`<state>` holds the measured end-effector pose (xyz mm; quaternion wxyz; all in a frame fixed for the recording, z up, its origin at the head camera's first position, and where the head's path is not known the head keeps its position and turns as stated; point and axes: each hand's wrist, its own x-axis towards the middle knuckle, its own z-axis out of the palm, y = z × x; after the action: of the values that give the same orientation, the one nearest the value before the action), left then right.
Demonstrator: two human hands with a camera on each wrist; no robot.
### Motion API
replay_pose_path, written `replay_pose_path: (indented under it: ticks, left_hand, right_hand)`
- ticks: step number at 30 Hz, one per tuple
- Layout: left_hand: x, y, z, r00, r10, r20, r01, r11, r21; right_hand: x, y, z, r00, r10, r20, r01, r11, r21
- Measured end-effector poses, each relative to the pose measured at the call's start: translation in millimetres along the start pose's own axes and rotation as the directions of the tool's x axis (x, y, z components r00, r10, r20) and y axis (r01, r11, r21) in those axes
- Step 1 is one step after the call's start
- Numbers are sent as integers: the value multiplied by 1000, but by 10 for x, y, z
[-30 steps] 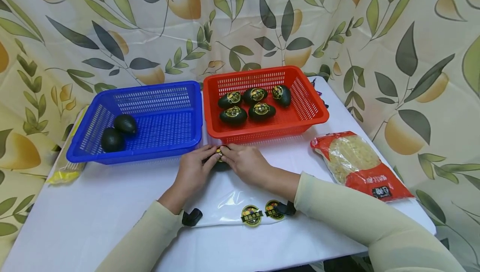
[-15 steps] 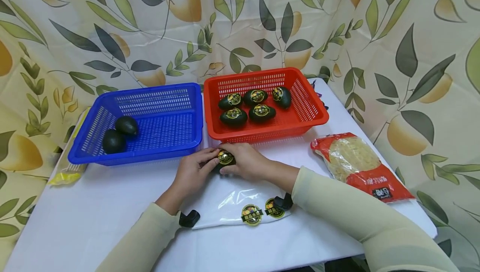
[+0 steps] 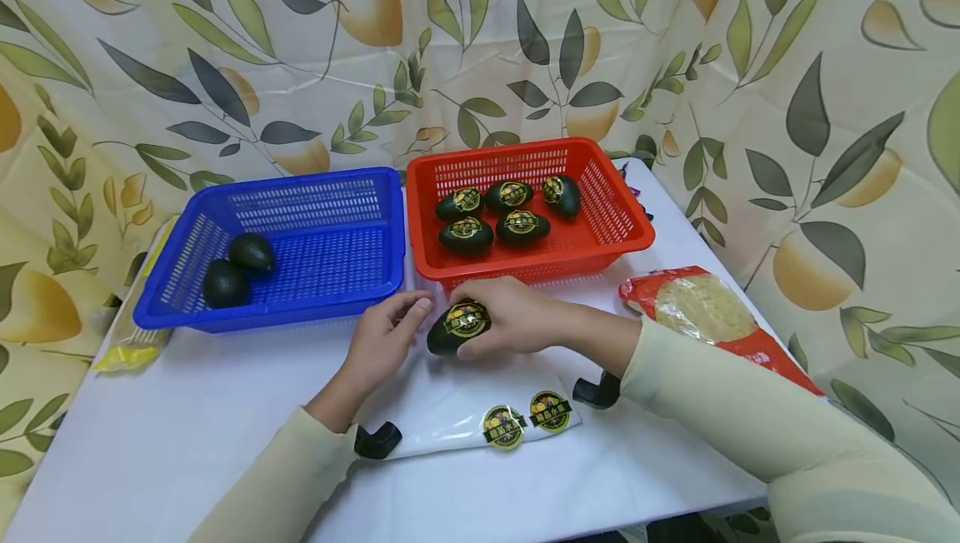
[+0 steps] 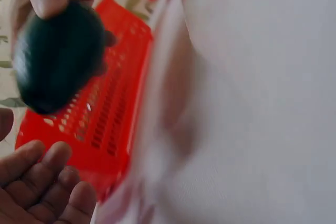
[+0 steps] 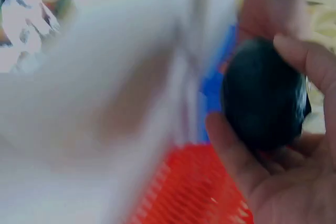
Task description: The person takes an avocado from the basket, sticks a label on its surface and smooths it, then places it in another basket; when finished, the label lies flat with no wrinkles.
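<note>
My right hand [image 3: 491, 318] grips a dark avocado [image 3: 459, 326] with a gold-and-black sticker on it, held just above the table in front of the red basket [image 3: 622, 218]. The right wrist view shows the fingers curled round the avocado [image 5: 262, 94]. My left hand [image 3: 386, 335] lies beside the fruit with relaxed fingers and holds nothing. In the left wrist view the avocado [image 4: 55, 59] hangs above those loose fingers [image 4: 47, 182]. The red basket holds several stickered avocados [image 3: 465, 233]. The blue basket [image 3: 375, 272] holds two plain avocados [image 3: 238, 264].
A clear sheet [image 3: 450, 410] with two round stickers [image 3: 525, 418] lies on the white table [image 3: 187, 426] near me. A red noodle packet [image 3: 705, 314] is at the right. A yellow-edged bag [image 3: 131, 343] lies left of the blue basket. Leaf-print cloth hangs behind.
Both hands were pressing a sticker onto the avocado on the table. The right hand has since lifted and turned the fruit, and the left hand has let go and drawn slightly aside.
</note>
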<state>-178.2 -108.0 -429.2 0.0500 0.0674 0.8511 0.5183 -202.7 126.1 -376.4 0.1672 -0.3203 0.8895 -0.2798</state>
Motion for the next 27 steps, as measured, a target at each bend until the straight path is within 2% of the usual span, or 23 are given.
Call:
replay_pose_path:
  ticks: [4, 7, 10, 14, 19, 23, 27]
  left_hand:
    - [46, 91, 40, 995, -92, 50, 99, 981, -169]
    - [86, 135, 71, 983, -155, 96, 177, 939, -294]
    - [120, 159, 95, 975, -181, 126, 216, 898, -382]
    - [147, 194, 123, 967, -206, 150, 252, 861, -443]
    - [176, 223, 160, 964, -217, 153, 265, 839, -475]
    - [195, 241, 199, 962, -240, 135, 275, 821, -500]
    - [207, 245, 240, 961, -251, 118, 274, 795, -542]
  right_hand:
    - [-131, -81, -406, 999, 8, 38, -10, 999, 53]
    - [-170, -94, -746, 1000, 15, 15, -15, 999, 28]
    - [-163, -51, -1057, 999, 33, -19, -33, 999, -8]
    - [-70, 87, -1406, 995, 90, -36, -90, 996, 4]
    - [135, 371, -1727, 984, 171, -45, -171, 985, -6]
    - [287, 631, -1882, 967, 255, -9, -255, 965, -58]
    - [395, 881, -1939, 942, 335, 20, -332, 939, -92]
